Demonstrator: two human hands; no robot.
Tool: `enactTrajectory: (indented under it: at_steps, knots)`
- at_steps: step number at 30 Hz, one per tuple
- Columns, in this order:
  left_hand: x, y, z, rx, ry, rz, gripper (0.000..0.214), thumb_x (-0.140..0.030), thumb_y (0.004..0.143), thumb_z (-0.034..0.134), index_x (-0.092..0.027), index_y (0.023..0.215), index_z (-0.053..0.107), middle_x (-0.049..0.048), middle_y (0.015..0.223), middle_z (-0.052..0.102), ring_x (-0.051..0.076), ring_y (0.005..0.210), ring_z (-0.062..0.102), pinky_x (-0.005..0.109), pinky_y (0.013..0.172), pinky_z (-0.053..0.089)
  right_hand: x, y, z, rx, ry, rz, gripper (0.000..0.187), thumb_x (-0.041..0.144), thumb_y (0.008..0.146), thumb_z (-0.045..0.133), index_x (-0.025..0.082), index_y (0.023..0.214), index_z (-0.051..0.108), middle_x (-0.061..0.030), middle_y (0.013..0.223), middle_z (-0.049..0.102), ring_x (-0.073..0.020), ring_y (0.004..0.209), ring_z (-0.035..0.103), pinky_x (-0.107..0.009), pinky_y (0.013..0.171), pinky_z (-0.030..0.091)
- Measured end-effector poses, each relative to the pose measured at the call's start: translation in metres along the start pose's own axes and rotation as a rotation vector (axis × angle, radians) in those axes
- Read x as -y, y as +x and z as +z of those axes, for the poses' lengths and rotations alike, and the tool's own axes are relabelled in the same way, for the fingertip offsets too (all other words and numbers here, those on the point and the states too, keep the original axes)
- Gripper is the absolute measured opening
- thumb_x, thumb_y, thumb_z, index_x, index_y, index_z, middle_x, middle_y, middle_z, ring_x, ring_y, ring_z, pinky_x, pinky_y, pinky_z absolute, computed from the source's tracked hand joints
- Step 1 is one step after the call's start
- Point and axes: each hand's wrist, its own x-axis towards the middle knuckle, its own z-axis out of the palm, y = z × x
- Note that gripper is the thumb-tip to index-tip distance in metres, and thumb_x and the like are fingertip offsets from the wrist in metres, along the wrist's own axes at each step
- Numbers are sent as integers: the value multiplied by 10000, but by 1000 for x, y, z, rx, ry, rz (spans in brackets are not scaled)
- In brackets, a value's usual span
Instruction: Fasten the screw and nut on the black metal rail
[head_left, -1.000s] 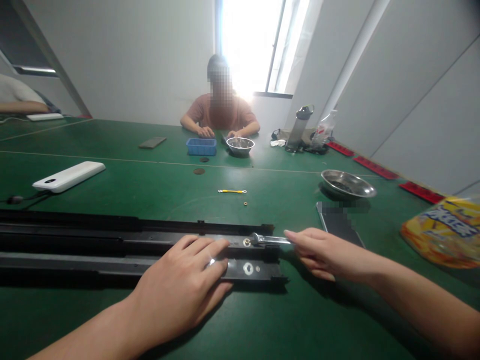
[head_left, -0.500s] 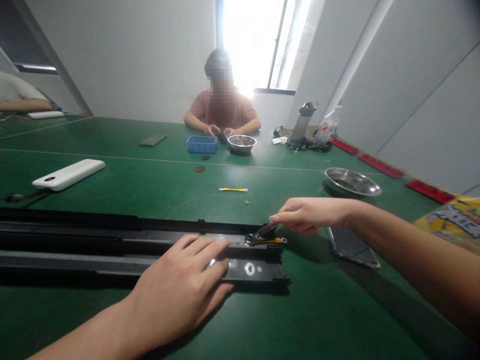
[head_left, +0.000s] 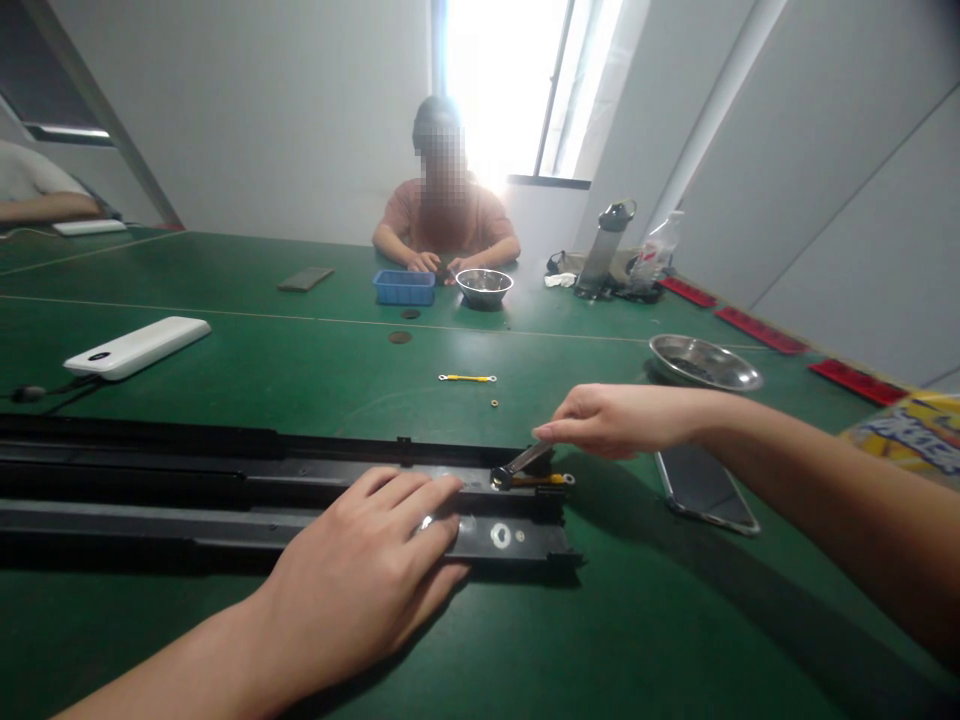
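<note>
Two long black rails lie side by side across the green table. My left hand is closed over them near their right end, fingers across the top and thumb along the near edge. In my right hand is the handle of a metal wrench. The ring end of this wrench sits on the far rail, around a fastener that is mostly hidden. From under the wrench a short yellow wire with a ring terminal runs toward the rail's right end.
Beyond the rails lie another yellow wire and a small brass nut. A phone and a metal dish are on the right, a white power bank on the left. Opposite, a person sits behind a blue bin and metal bowl.
My right hand has shifted slightly left and up, swinging the wrench handle a little away from me. My left hand stays on the rails.
</note>
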Motion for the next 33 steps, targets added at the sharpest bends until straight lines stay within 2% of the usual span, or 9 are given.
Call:
enactTrajectory:
  at_steps: [5, 10, 14, 17, 22, 27, 30, 33]
  knots:
    - [0, 1, 2, -9, 6, 3, 240, -392, 1036, 604, -239, 1131, 762, 59, 1372, 716, 285, 1144, 699, 499, 991, 515, -5, -15, 26, -26, 250, 125, 683, 842, 950, 523, 222, 664, 500, 37, 562, 437, -111, 470, 373, -252, 438, 288]
    - [0, 1, 3, -10, -3, -2, 232, -397, 1037, 601, -242, 1109, 757, 57, 1381, 709, 282, 1143, 695, 500, 994, 508, -15, -27, 72, -115, 705, 188, 719, 876, 852, 647, 243, 657, 369, 99, 568, 313, -78, 474, 298, -211, 425, 260]
    - [1, -1, 2, -2, -8, -6, 233, -399, 1044, 588, -241, 1095, 753, 57, 1376, 713, 280, 1153, 690, 498, 997, 506, -19, -29, 103, -133, 953, 169, 681, 835, 874, 669, 248, 693, 375, 129, 530, 296, -58, 427, 216, -192, 376, 213]
    - [2, -1, 2, -7, -7, 0, 226, -390, 1044, 589, -244, 1088, 755, 52, 1386, 710, 281, 1161, 690, 499, 1001, 512, -14, -28, 115, -227, 1020, 157, 680, 834, 859, 687, 252, 696, 375, 133, 495, 314, -51, 404, 206, -188, 361, 202]
    - [2, -1, 1, -30, -8, 13, 235, -368, 1042, 588, -243, 1142, 760, 57, 1368, 722, 278, 1149, 698, 492, 993, 522, -3, -29, 124, -330, 1072, 177, 724, 886, 770, 720, 259, 670, 374, 136, 466, 304, -49, 382, 208, -194, 350, 211]
    - [2, -1, 2, -27, -10, 6, 237, -374, 1046, 585, -243, 1139, 760, 53, 1376, 719, 282, 1155, 697, 506, 998, 519, -4, -35, 130, -365, 1003, 190, 740, 935, 781, 648, 261, 653, 372, 128, 465, 300, -60, 381, 234, -209, 364, 254]
    - [2, -2, 3, -8, -12, -1, 235, -389, 1047, 586, -246, 1113, 760, 54, 1393, 709, 286, 1172, 695, 513, 1004, 515, -11, -41, 120, -360, 903, 176, 714, 910, 836, 617, 255, 677, 385, 118, 513, 315, -71, 417, 267, -217, 393, 284]
    - [3, -3, 3, -6, -10, 1, 240, -401, 1048, 582, -251, 1108, 760, 54, 1392, 707, 287, 1174, 694, 514, 999, 515, -16, -46, 95, -300, 671, 101, 672, 843, 941, 556, 238, 678, 424, 85, 553, 374, -97, 456, 370, -241, 446, 338]
